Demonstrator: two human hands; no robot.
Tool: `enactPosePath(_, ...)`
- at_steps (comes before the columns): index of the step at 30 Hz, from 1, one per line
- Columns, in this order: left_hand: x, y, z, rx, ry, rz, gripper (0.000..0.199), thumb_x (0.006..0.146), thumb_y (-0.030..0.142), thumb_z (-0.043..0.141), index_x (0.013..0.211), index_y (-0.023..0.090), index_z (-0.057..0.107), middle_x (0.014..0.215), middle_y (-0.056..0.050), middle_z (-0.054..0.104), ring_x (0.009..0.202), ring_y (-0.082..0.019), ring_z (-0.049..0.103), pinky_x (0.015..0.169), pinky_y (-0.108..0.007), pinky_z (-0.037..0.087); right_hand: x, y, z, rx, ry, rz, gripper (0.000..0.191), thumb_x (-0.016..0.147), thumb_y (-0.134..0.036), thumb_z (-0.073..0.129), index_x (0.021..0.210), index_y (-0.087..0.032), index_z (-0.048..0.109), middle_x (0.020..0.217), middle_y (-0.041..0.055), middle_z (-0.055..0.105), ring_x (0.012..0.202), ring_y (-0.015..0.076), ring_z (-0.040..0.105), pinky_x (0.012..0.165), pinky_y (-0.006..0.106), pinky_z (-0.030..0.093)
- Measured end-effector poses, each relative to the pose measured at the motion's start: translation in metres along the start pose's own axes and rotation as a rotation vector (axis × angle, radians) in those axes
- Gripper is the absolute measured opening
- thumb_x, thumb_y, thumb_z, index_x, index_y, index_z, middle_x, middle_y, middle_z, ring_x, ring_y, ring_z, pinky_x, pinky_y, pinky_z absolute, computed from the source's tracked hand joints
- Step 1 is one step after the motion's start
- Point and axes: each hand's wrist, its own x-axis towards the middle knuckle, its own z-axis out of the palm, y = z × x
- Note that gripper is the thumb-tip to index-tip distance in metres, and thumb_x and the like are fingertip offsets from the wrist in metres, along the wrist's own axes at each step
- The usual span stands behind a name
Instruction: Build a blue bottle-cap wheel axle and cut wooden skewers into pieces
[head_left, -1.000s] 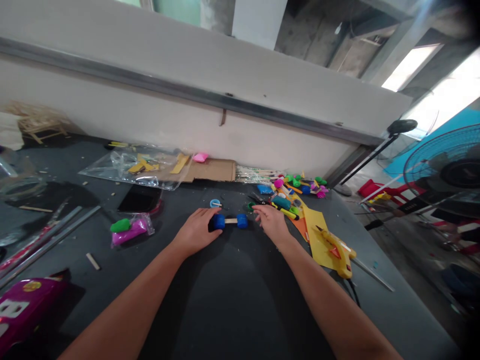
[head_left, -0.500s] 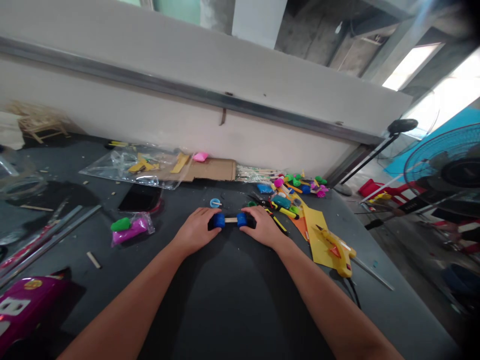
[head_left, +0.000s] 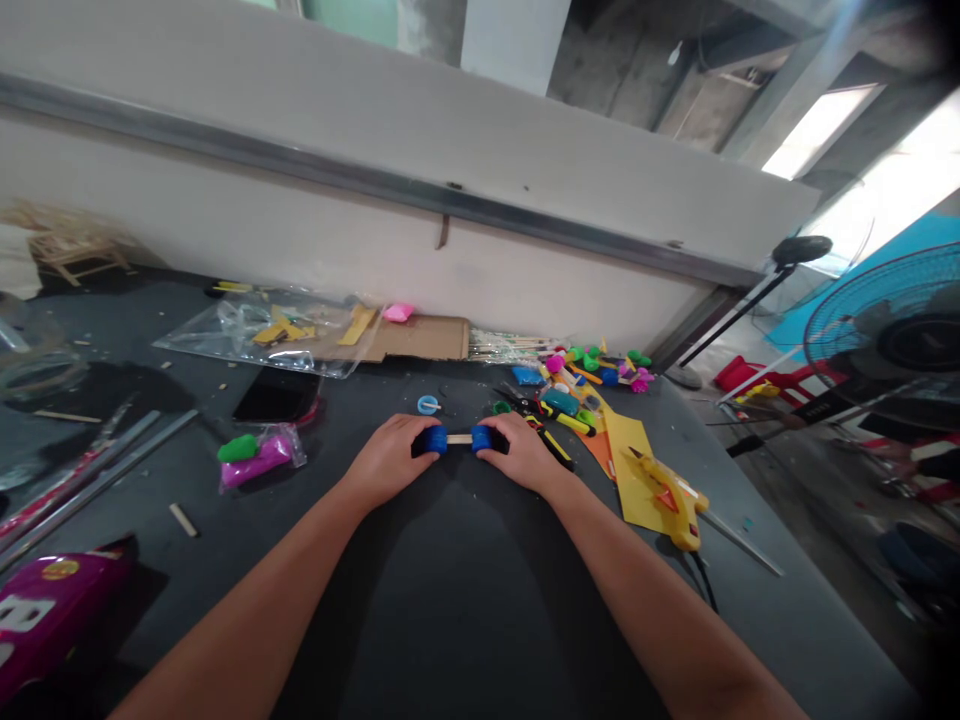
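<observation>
Between my two hands is a short wooden stick with a blue bottle cap at each end. The fingers of my left hand are closed round the left blue cap. On the other end, my right hand grips the right blue cap. The piece lies level, low over the dark tabletop; whether it touches the top I cannot tell. Just beyond my left hand lies a light blue ring-shaped cap with a small stick across it.
On the right lie pliers, yellow sheets and a yellow glue gun. To the left are a phone, bagged purple clay and a purple glossy object. Cardboard and a plastic bag lie along the wall.
Both hands keep their grip on the blue caps, and the piece looks nearly unmoved. The whole view has shifted very slightly.
</observation>
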Motion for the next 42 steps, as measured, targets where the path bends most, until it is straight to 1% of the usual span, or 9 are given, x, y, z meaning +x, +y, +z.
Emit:
enactPosePath(8,0.0001,-0.0019,-0.0003,0.017,-0.033,-0.020,0.036,0.077,0.029,0.060,0.112,0.023,0.059,0.110,-0.006,0.063,0.103,-0.023,0.056,0.092,-0.037,0.042,0.0009,-0.0003,0.0011,0.012,0.014,0.006,0.037,0.070,-0.024,0.073,0.105,-0.019,0.061,0.100,0.0076,0.064,0.096,0.0224,0.054,0.087,0.038,0.043)
enactPosePath(20,0.0006,-0.0068,0.0030,0.018,-0.028,0.007,0.036,0.077,0.030,0.061,0.112,0.028,0.060,0.112,-0.003,0.064,0.105,-0.022,0.057,0.093,-0.036,0.042,0.0013,0.0014,0.0020,0.016,0.035,-0.006,0.038,0.068,-0.023,0.075,0.104,-0.020,0.064,0.098,0.0073,0.066,0.094,0.0221,0.055,0.087,0.038,0.044)
enactPosePath(30,0.0016,-0.0062,0.0034,0.019,-0.020,0.027,0.035,0.077,0.029,0.061,0.112,0.026,0.061,0.112,-0.003,0.065,0.104,-0.021,0.057,0.092,-0.035,0.042,0.0024,-0.0013,0.0007,-0.007,0.035,-0.005,0.038,0.066,-0.022,0.076,0.103,-0.019,0.065,0.098,0.0074,0.067,0.093,0.0225,0.056,0.086,0.039,0.045)
enactPosePath(36,0.0016,-0.0055,0.0034,0.031,-0.016,0.040,0.035,0.077,0.029,0.062,0.111,0.027,0.060,0.110,-0.002,0.066,0.103,-0.021,0.057,0.092,-0.034,0.042,0.0025,0.0001,0.0020,0.001,0.053,-0.024,0.038,0.066,-0.022,0.076,0.102,-0.019,0.065,0.097,0.0072,0.067,0.093,0.0223,0.056,0.086,0.038,0.045)
enactPosePath(42,0.0013,-0.0065,0.0043,0.028,-0.009,0.031,0.036,0.075,0.028,0.063,0.112,0.027,0.060,0.110,-0.002,0.066,0.104,-0.021,0.058,0.093,-0.035,0.042,0.0030,-0.0019,0.0012,-0.002,0.057,-0.011,0.039,0.065,-0.020,0.077,0.102,-0.018,0.066,0.097,0.0074,0.068,0.093,0.0225,0.056,0.086,0.038,0.045)
